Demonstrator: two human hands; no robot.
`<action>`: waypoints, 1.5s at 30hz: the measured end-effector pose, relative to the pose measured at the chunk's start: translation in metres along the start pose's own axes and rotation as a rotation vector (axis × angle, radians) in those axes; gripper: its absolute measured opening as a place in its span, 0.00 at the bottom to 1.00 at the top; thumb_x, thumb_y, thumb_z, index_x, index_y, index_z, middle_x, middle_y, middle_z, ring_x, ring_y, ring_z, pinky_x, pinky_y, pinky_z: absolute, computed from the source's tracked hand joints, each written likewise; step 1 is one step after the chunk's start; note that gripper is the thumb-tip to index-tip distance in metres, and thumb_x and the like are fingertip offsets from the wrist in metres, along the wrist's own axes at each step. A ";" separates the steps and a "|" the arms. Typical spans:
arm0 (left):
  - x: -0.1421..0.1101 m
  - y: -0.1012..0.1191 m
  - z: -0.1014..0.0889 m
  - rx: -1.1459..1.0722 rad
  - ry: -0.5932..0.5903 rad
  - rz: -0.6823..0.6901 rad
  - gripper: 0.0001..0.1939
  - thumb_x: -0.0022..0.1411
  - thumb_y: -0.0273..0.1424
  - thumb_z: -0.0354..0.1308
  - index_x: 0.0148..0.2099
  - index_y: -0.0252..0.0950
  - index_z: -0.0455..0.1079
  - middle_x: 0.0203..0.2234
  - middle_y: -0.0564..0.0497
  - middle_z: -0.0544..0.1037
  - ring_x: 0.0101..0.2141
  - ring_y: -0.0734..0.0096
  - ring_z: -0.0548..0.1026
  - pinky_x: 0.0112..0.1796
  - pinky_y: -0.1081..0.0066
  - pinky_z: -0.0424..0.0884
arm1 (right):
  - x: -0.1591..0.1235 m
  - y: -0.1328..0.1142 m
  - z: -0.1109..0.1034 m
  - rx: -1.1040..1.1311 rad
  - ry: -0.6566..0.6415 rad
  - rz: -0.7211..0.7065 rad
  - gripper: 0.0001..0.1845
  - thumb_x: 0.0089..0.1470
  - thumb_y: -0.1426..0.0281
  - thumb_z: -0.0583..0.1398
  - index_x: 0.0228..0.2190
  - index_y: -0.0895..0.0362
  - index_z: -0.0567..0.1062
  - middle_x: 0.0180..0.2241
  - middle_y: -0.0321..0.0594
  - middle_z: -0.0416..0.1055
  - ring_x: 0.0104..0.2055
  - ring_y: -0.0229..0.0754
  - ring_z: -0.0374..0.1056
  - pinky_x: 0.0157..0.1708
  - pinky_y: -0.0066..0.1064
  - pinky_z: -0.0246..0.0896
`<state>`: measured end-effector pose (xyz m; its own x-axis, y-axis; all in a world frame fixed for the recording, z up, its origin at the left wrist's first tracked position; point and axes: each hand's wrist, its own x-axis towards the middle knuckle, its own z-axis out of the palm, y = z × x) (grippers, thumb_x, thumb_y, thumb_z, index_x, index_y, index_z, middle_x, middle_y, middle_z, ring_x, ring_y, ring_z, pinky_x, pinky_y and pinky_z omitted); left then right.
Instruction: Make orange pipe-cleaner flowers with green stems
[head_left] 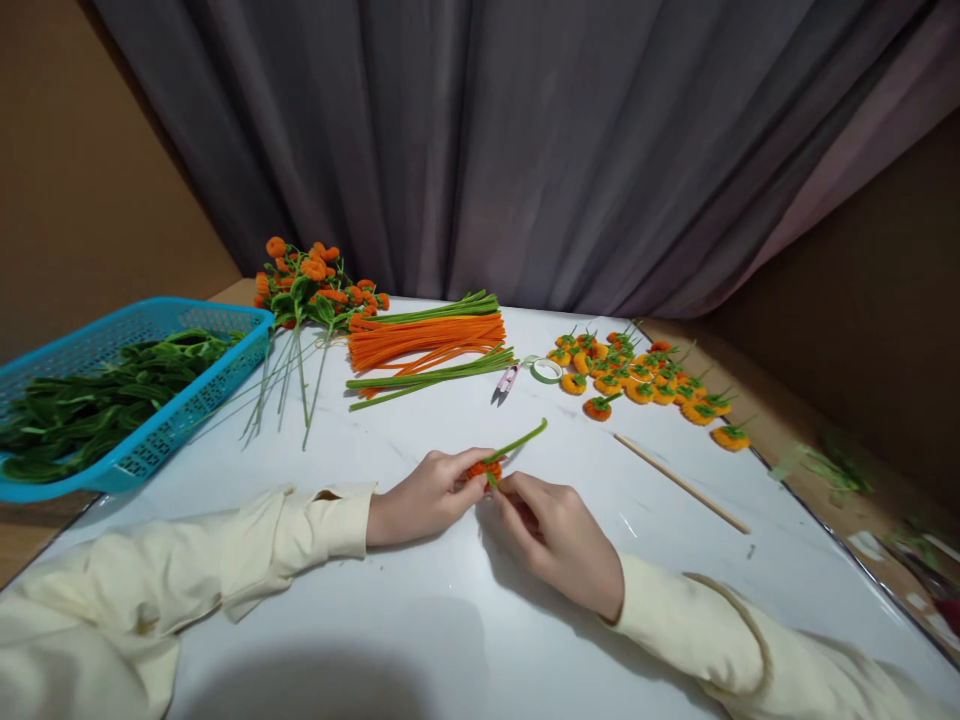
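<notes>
fingers [469, 468] of my left hand [424, 497] pinch the small orange pompom [484, 468] on the white table [420, 620]; my right hand [551, 530] grips the green stem [517, 442] beside it, both hands resting on the surface. noted beyond: snips [507, 381] and tape roll [547, 370] side by side, orange and green stem bundle [427, 345], finished pompoms [645, 380] at right, wooden stick [681, 483] near them, finished flowers [311, 285], blue basket [150, 440] of leaves at left

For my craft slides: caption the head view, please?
Left hand and right hand pinch a small orange pipe-cleaner fruit with green stem on a white table.
</notes>
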<state>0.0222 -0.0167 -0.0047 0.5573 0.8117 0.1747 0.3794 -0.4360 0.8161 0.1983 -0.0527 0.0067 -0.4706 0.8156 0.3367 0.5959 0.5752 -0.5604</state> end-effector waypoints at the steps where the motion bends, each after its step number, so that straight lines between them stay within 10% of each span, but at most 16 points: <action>1: -0.001 -0.001 0.000 0.049 0.015 0.047 0.17 0.62 0.28 0.46 0.51 0.31 0.67 0.24 0.53 0.74 0.21 0.78 0.66 0.25 0.78 0.65 | 0.000 -0.002 -0.001 0.110 -0.056 0.117 0.11 0.58 0.70 0.49 0.25 0.56 0.61 0.17 0.32 0.61 0.17 0.33 0.54 0.20 0.26 0.48; 6: -0.004 -0.007 0.000 0.165 0.044 0.241 0.19 0.63 0.27 0.43 0.55 0.32 0.62 0.38 0.46 0.77 0.30 0.75 0.74 0.34 0.76 0.70 | 0.008 -0.008 -0.004 0.878 -0.328 0.578 0.15 0.56 0.58 0.53 0.28 0.57 0.63 0.21 0.38 0.72 0.13 0.32 0.58 0.15 0.24 0.53; 12: -0.003 -0.007 -0.001 0.168 0.025 0.237 0.19 0.64 0.28 0.42 0.56 0.32 0.61 0.42 0.44 0.77 0.36 0.71 0.76 0.39 0.75 0.71 | 0.010 0.010 0.004 1.343 -0.381 0.663 0.18 0.48 0.61 0.64 0.27 0.59 0.63 0.21 0.41 0.74 0.12 0.29 0.60 0.12 0.19 0.53; 17: -0.002 -0.009 -0.003 0.163 0.010 0.246 0.19 0.64 0.27 0.42 0.56 0.33 0.62 0.43 0.44 0.76 0.39 0.70 0.76 0.42 0.74 0.70 | 0.011 0.024 0.005 1.496 -0.504 0.724 0.14 0.49 0.66 0.65 0.28 0.63 0.68 0.24 0.44 0.75 0.18 0.32 0.67 0.15 0.18 0.60; 22: -0.002 -0.013 -0.004 0.174 -0.013 0.272 0.20 0.64 0.28 0.42 0.57 0.33 0.60 0.47 0.43 0.74 0.43 0.68 0.75 0.44 0.73 0.70 | 0.017 0.027 0.001 1.554 -0.570 0.663 0.16 0.52 0.65 0.63 0.37 0.67 0.73 0.36 0.50 0.74 0.39 0.41 0.73 0.38 0.28 0.68; 30: -0.001 -0.011 -0.004 0.163 -0.067 0.295 0.22 0.65 0.29 0.42 0.59 0.30 0.57 0.49 0.40 0.73 0.46 0.65 0.73 0.46 0.70 0.69 | 0.016 0.031 0.006 1.537 -0.526 0.604 0.12 0.45 0.68 0.67 0.26 0.65 0.73 0.21 0.38 0.71 0.21 0.30 0.66 0.23 0.20 0.61; 37: 0.000 -0.015 -0.005 0.171 -0.070 0.223 0.22 0.63 0.29 0.43 0.59 0.31 0.58 0.42 0.42 0.77 0.37 0.67 0.76 0.41 0.72 0.70 | 0.014 0.019 -0.001 0.931 -0.445 0.452 0.20 0.54 0.57 0.58 0.24 0.62 0.70 0.20 0.38 0.69 0.17 0.32 0.62 0.19 0.26 0.59; 42: 0.003 -0.014 -0.005 0.189 -0.042 0.207 0.21 0.62 0.28 0.44 0.58 0.33 0.59 0.42 0.44 0.76 0.40 0.66 0.76 0.42 0.72 0.70 | 0.009 0.005 -0.025 -0.270 0.171 -0.284 0.09 0.58 0.71 0.55 0.27 0.57 0.72 0.23 0.41 0.71 0.26 0.39 0.65 0.27 0.31 0.58; 45: 0.002 -0.014 -0.004 0.210 -0.067 0.254 0.21 0.62 0.27 0.44 0.57 0.34 0.60 0.44 0.43 0.75 0.43 0.65 0.75 0.45 0.70 0.69 | 0.014 0.000 -0.034 -0.580 0.200 -0.548 0.11 0.58 0.78 0.51 0.38 0.57 0.72 0.38 0.48 0.73 0.41 0.47 0.66 0.37 0.39 0.59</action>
<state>0.0148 -0.0067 -0.0137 0.6982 0.6427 0.3155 0.3621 -0.6972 0.6187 0.2135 -0.0392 0.0372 -0.7002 0.3738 0.6083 0.5826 0.7917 0.1841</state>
